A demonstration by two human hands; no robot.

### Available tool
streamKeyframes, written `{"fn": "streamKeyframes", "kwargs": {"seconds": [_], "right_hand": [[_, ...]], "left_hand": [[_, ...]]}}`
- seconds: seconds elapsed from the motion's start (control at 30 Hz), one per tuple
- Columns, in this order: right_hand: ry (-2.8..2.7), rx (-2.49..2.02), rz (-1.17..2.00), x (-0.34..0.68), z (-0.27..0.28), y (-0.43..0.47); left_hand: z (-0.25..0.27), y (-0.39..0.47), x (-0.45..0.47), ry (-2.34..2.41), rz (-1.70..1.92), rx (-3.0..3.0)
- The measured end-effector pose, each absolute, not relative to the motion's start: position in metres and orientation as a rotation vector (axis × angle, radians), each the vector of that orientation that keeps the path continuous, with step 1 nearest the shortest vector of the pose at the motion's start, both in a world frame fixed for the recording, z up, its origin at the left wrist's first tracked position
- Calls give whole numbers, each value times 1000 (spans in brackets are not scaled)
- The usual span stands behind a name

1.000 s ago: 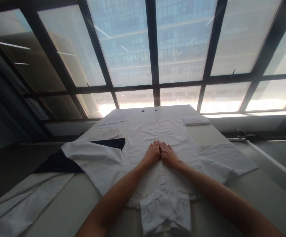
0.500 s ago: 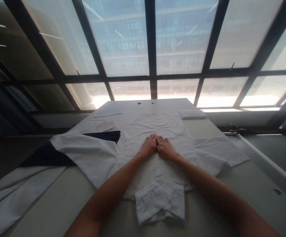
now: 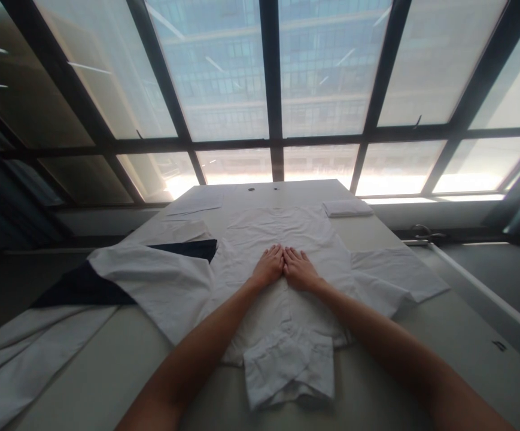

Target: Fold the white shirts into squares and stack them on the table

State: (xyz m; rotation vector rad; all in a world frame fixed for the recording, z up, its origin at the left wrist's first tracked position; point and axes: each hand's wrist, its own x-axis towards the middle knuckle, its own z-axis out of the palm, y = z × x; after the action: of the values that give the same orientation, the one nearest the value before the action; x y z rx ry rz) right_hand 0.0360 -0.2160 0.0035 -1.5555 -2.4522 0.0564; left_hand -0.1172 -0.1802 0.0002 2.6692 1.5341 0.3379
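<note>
A white garment, seemingly a shirt, lies spread on the white table. Both hands press on its middle, side by side. My left hand lies flat with fingers pointing away from me. Touching it at the fingertips, my right hand rests flat too, and neither grips anything. A folded white end of cloth with a gathered edge lies at the near side of the garment, between my forearms. One sleeve-like part stretches out to the right.
Left of the garment, white cloth and a dark navy piece hang towards the table's edge. Folded white cloth sits at the far right, with flat white sheets at the far left. Large windows stand behind the table.
The view has shifted very slightly, so everything sits a little further left. Both hands stay flat in the same place on the garment.
</note>
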Motion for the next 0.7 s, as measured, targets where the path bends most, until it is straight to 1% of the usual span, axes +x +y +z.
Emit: {"fn": "streamKeyframes", "kwargs": {"seconds": [0.37,0.7], "right_hand": [[-2418,-1757,110,87,1,-180],[-2280,-1987,75,141,-3,-153]], "left_hand": [[3,-183,-116,1581,311,2635],[4,-183,-116,1567,324,2620]]}}
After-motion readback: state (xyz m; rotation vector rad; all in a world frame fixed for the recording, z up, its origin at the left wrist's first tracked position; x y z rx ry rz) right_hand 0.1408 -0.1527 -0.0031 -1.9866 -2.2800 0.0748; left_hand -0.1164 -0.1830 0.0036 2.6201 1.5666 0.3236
